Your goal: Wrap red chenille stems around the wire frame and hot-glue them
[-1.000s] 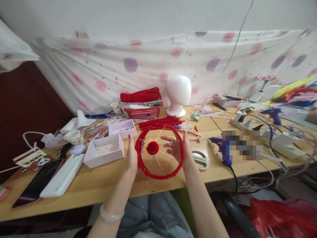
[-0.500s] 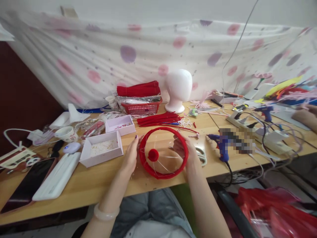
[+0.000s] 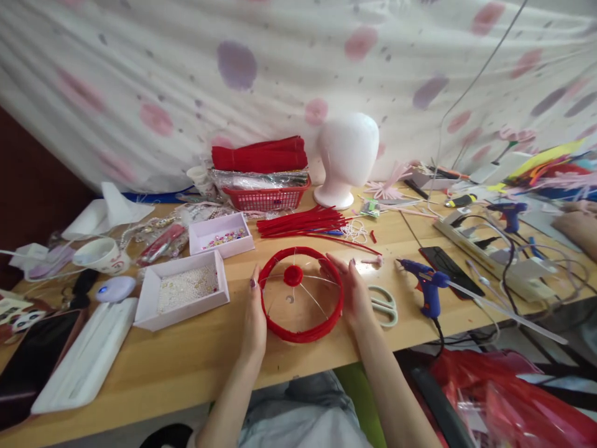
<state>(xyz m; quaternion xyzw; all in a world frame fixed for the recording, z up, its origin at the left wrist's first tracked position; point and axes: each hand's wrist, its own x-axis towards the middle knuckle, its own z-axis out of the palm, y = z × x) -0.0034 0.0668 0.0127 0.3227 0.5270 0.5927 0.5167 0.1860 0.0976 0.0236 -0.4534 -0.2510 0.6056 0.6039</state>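
A red fuzzy ring frame [image 3: 302, 336], with thin wire spokes running to a red hub [image 3: 293, 275], is between my two hands just over the front of the table. My left hand [image 3: 255, 317] presses along its left side, thumb up, other fingers mostly hidden. On the right side, my right hand [image 3: 353, 291] holds the rim with some fingers behind it. Just beyond the ring lies a bundle of red pipe cleaners [image 3: 301, 223]. Pale green-handled scissors [image 3: 385, 306] rest right of my right hand.
White boxes of beads [image 3: 184, 291] and gems [image 3: 221, 236] stand to the left. Behind are a red basket [image 3: 265, 198] and a white foam head [image 3: 347, 155]. A blue glue gun [image 3: 426, 283], phone [image 3: 451, 272] and power strip [image 3: 494, 255] lie right. Another person's hand [image 3: 578, 227] shows far right.
The ring has tipped flatter and sits a little lower, its hub now towards the far side instead of the lower left. Both hands moved with it. My view has tilted down.
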